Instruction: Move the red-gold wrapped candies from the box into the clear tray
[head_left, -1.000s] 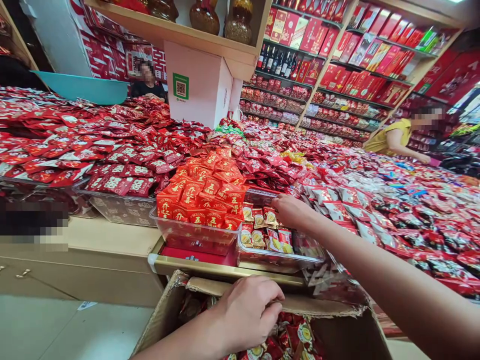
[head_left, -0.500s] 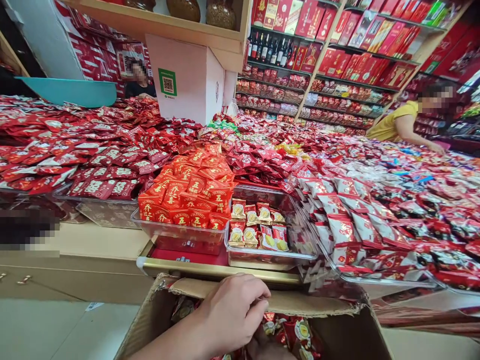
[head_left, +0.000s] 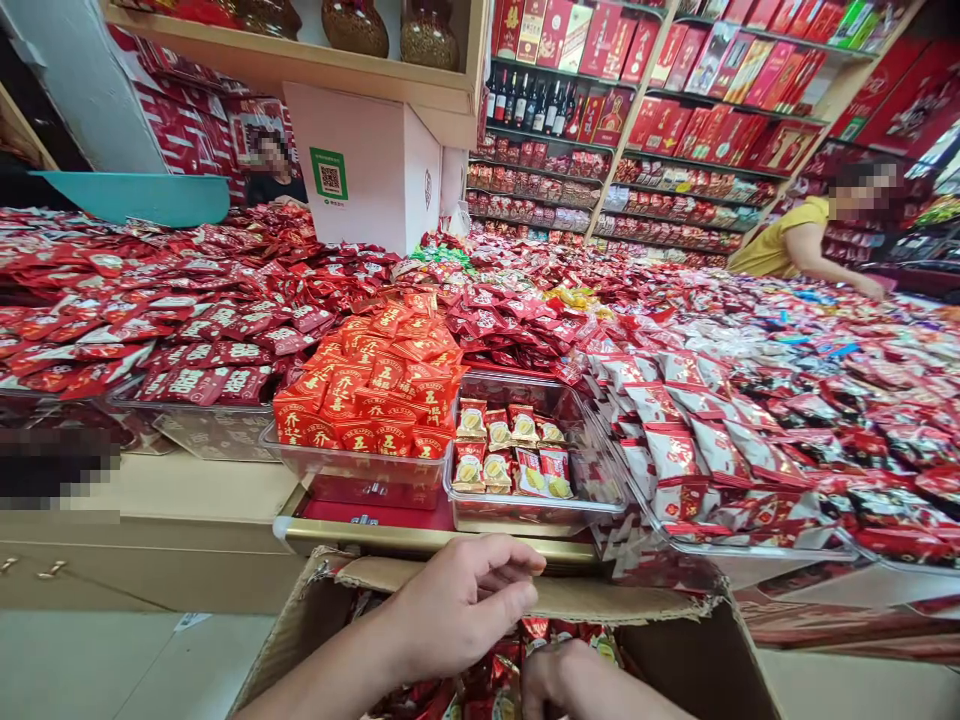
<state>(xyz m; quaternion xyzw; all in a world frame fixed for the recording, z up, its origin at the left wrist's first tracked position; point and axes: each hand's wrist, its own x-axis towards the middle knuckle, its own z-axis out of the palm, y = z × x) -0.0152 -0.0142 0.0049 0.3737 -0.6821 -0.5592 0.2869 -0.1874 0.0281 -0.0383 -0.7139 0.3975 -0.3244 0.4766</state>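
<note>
My left hand (head_left: pixel 474 602) is over the far rim of an open cardboard box (head_left: pixel 600 598), fingers loosely curved and thumb apart, with nothing visible in it. Lower down, my right hand (head_left: pixel 574 672) reaches into the box among red and gold wrapped candies (head_left: pixel 480 690); its fingertips are hidden. Just beyond the box stands a clear plastic bin (head_left: pixel 540 512) holding several matching small candy packets (head_left: pixel 497 432) in rows. To its left, a second clear bin (head_left: pixel 352 470) is heaped with orange-red packets (head_left: pixel 375 385).
Many bins of wrapped sweets (head_left: pixel 705 430) cover the counter. A white pillar (head_left: pixel 352 160) with a QR code rises behind. A person in yellow (head_left: pixel 780 245) leans over at right; another person (head_left: pixel 274 175) is at far left. A teal scoop-shaped tray (head_left: pixel 142 198) lies left.
My right hand has lifted slightly inside the box and shows more clearly. My left hand's thumb and fingers have spread a little. The view has shifted slightly.
</note>
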